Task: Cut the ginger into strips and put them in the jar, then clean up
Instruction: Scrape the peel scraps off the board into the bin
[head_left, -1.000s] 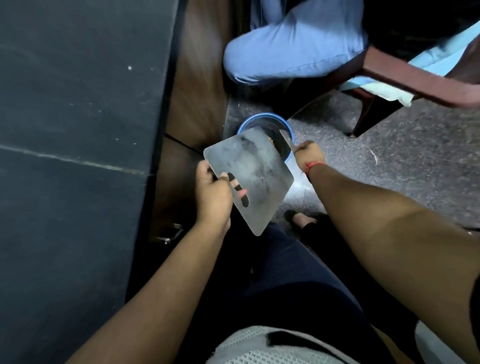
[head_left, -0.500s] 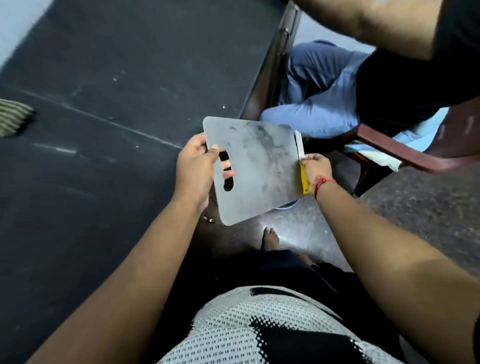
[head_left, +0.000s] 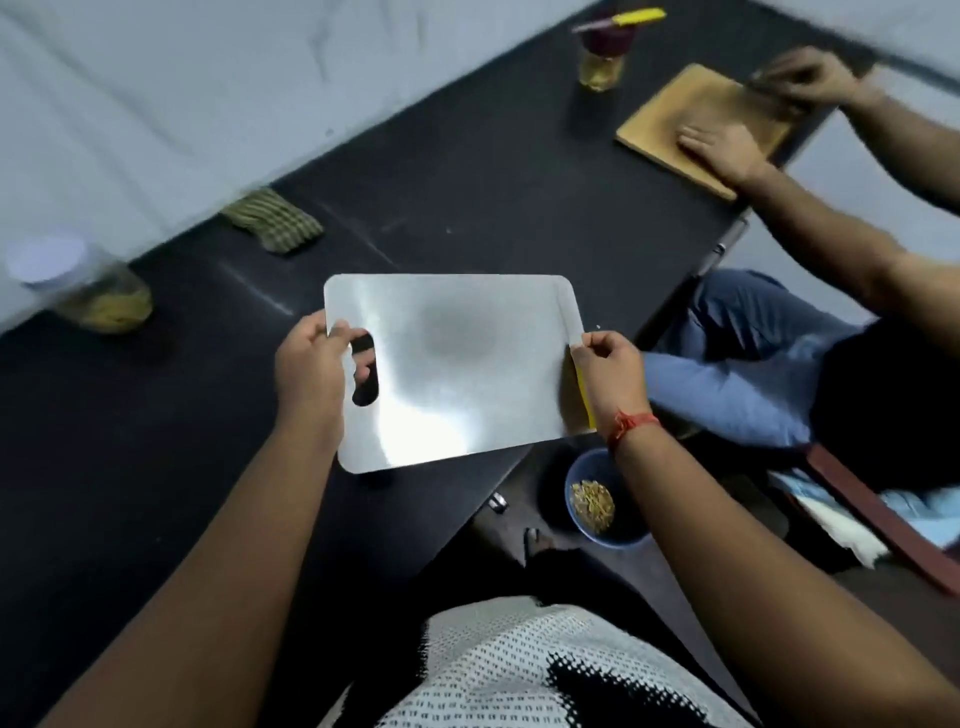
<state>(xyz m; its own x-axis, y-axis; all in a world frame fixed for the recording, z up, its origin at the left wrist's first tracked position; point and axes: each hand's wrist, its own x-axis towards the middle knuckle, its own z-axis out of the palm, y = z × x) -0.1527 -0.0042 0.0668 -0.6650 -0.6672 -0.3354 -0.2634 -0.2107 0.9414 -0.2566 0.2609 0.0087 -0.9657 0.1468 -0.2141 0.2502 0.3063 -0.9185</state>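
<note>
So nearest the camera, down on the floor, there's a round blue bucket (head_left: 587, 530) with yellowish scraps in it, looks like ginger peel but it's too blurry to be sure. Just above it both hands hold a shiny rectangular steel cutting board (head_left: 452, 369) flat over the edge of the black surface (head_left: 156, 441). The left hand (head_left: 311, 374) grips the board's left edge, fingers curled through the handle slot. The right hand (head_left: 608, 379) pinches the right edge, with a yellow-handled knife (head_left: 584, 400) pressed against the board. Further back on the left sits a clear jar with a white lid (head_left: 88, 291), yellowish ginger strips inside, and a folded striped cloth (head_left: 272, 223) lies near it. Far right, another person's hands rest on a wooden board (head_left: 675, 119).
</note>
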